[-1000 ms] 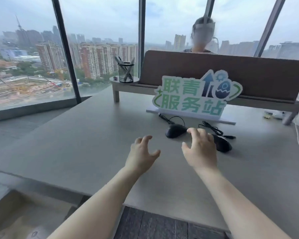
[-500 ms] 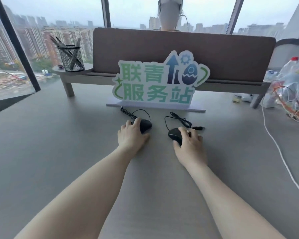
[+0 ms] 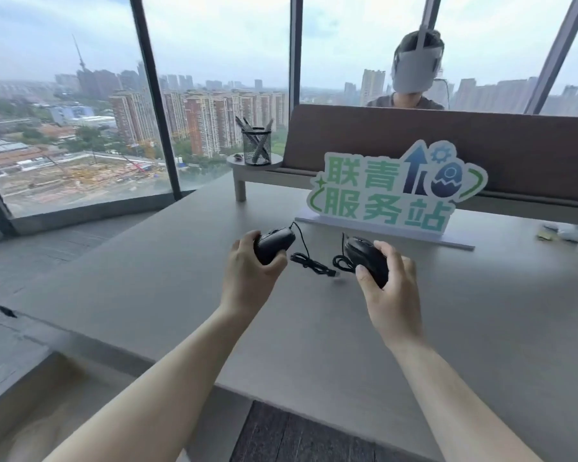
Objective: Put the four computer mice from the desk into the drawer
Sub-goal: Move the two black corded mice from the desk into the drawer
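We see two bare forearms reaching out over a grey counter (image 3: pixel 147 278), each hand wrapped round a black wired mouse. Left hand (image 3: pixel 247 278) grips the left mouse (image 3: pixel 276 243), thumb curled over its near side; right hand (image 3: pixel 391 291) grips the right mouse (image 3: pixel 364 258), thumb on top, fingers round the far side. Both mice look lifted just off the counter, tilted, w/ their cords (image 3: pixel 314 261) drooping btwn them and the loose ends trailing on the surface. Task progress, as we judge it: two of four mice are in hand, none seen in a drawer; no drawer clearly in view, and no other mice visible on the counter, so we can't say where the remaining two are. Still left: carry these two to the drawer, drop them in. Arms extend forward, roughly parallel, wrists slightly bent inward. Behind the mice stands a green-and-white sign (image 3: pixel 387 195); a mesh pen cup (image 3: pixel 256 148) sits on a raised shelf.
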